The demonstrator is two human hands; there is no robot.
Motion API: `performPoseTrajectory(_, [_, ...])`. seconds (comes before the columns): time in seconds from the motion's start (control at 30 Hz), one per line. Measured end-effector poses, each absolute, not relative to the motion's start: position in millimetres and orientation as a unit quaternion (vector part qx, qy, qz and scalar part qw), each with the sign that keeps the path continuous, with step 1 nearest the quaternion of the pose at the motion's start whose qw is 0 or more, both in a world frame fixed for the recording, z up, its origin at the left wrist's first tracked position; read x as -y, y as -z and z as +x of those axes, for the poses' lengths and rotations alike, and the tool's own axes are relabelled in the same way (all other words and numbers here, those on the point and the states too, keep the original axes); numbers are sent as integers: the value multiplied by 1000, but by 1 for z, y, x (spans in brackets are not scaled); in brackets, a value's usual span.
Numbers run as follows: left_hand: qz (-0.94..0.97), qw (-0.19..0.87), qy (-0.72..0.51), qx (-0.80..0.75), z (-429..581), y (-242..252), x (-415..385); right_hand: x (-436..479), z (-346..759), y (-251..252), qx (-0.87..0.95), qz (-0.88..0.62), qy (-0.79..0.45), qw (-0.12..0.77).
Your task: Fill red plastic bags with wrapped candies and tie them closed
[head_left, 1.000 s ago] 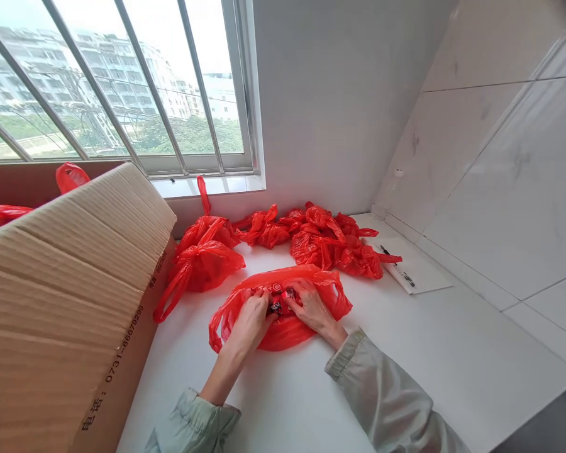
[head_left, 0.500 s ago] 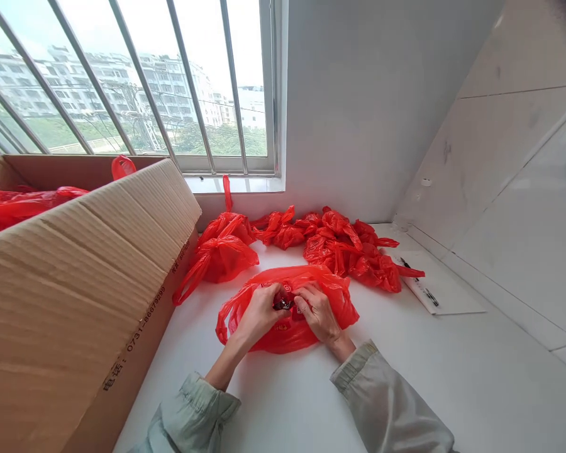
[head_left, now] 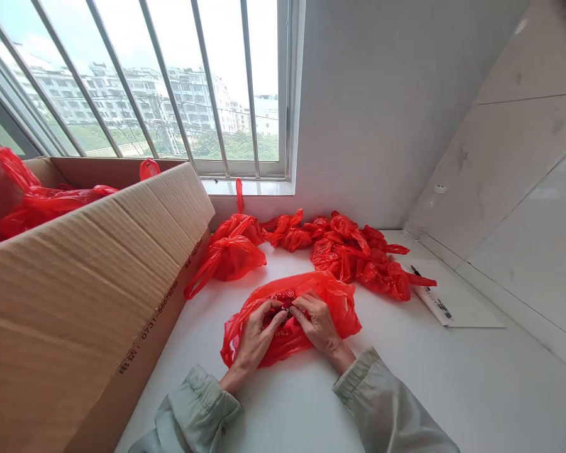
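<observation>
A red plastic bag [head_left: 339,302] lies spread on the white tabletop, with printing on dark red material showing near its middle. Over it, my left hand [head_left: 260,330] is closed, thumb and fingers pinching a small dark, shiny item [head_left: 285,311]. My right hand [head_left: 318,322] meets it from the other side, its thumb and fingertips pressed together at the same small item. The fingers cover most of that item, so its kind does not show. Both wrists rest low, close to the bag's near edge.
To the left stands a tall cardboard box [head_left: 94,270] holding red bags [head_left: 51,201]. Several knotted red bags [head_left: 339,248] line the wall at the back, others [head_left: 231,251] beside the box. A pen [head_left: 422,277] lies on white paper [head_left: 466,308] at right, near a clear bottle [head_left: 424,211].
The view has shifted, so the scene sits slightly right and lower. My left hand has turned, its thumb now reaching toward the right fingertips, and the hands have come closer together.
</observation>
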State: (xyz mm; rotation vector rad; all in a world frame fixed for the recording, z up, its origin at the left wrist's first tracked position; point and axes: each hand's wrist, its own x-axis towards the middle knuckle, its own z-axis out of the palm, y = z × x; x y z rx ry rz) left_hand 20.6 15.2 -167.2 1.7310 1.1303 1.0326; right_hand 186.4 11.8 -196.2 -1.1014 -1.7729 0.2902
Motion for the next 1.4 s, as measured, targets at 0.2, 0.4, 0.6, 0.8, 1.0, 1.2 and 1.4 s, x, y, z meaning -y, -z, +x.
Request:
performPoseTrajectory(0.2, [667,422,-424,-443,22,174,-19,-12,184,194,720,-467,-121,498])
performPoseTrajectory(0.4, [642,436,-442,-449,19,179,-23,-12,182,197,706,-479,-129,506])
performPoseTrajectory(0.6, [611,496,-447,-426,19,180,-22,-13,181,198,699,-489,-126,507])
performPoseTrajectory(0.8, [584,539,-445,-413,19,188,-27,-13,181,197,698,-487,-134,508])
performPoseTrajectory(1.0, [584,529,-449,-421,18,187,-27,-14,181,198,693,-491,-130,511])
performPoseTrajectory(1.2, [575,527,-460,-424,20,190,-26,-15,182,198,705,-498,-111,492])
performPoseTrajectory(1.4, [571,516,-474,-428,21,188,-25,-12,182,193,723,-499,-41,476])
